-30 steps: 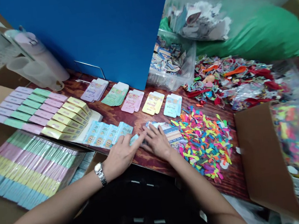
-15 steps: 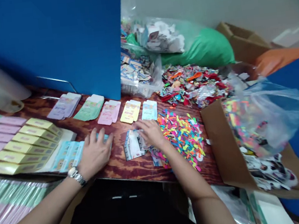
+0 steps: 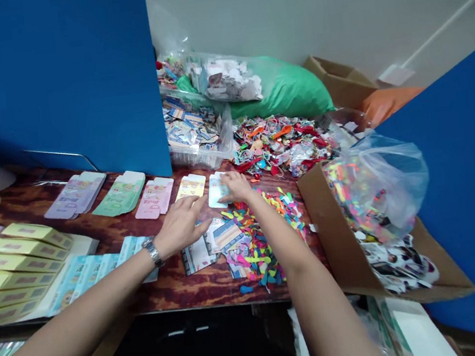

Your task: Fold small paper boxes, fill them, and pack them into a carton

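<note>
My left hand reaches over the table with its fingers spread, just below a stack of flat yellow cartons. It holds nothing that I can see. My right hand rests its fingertips on the stack of flat light-blue cartons, with thumb and fingers apart. Under and between the hands lie printed paper cards. A heap of small colourful balloons spreads beneath my right forearm. Folded blue boxes lie to the left, partly behind my left forearm.
Pink, green and purple carton stacks line the back left. Yellow boxes fill the left. A cardboard box stands right, and a clear bin behind. A blue panel rises at the back.
My left hand has moved right, from the blue boxes toward the yellow cartons. My right hand has gone from the printed cards up to the light-blue cartons. The view has turned right.
</note>
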The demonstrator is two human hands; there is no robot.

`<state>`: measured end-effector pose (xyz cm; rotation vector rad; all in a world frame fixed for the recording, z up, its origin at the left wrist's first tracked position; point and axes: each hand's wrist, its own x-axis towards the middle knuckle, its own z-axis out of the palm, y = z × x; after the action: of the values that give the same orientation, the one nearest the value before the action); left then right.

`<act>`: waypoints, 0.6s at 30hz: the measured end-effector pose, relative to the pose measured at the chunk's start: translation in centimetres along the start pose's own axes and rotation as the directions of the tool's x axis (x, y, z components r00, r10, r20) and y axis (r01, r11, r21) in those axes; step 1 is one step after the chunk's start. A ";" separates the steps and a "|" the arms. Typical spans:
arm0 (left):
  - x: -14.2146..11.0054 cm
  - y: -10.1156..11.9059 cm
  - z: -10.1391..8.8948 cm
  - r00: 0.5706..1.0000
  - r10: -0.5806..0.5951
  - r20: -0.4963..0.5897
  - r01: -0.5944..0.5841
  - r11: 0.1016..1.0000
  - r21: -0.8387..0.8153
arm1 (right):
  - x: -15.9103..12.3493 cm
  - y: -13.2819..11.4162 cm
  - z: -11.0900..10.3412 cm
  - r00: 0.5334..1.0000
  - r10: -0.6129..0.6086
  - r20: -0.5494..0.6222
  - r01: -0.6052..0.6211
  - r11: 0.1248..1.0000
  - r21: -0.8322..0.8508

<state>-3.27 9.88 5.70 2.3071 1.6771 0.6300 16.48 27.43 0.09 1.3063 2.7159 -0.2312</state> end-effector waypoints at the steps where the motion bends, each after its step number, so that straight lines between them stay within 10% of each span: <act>1: 1.0 0.3 0.6 1.000 -0.007 0.019 0.009 0.998 -0.057 | 0.2 0.1 0.0 1.000 0.002 0.014 -0.002 1.000 0.000; 9: 4.6 0.4 3.2 0.994 -0.108 0.036 0.113 0.973 -0.203 | 0.9 -0.4 -2.5 0.997 0.050 -0.064 -0.051 0.998 -0.025; 18: 3.2 2.4 3.6 0.951 -0.233 -0.202 0.199 0.964 -0.175 | -7.7 -5.9 -7.7 0.879 -0.071 -0.472 0.204 0.950 0.238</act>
<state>1.23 12.42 4.16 1.9724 1.8720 0.9589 16.35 19.32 9.44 1.3814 3.2882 -0.3791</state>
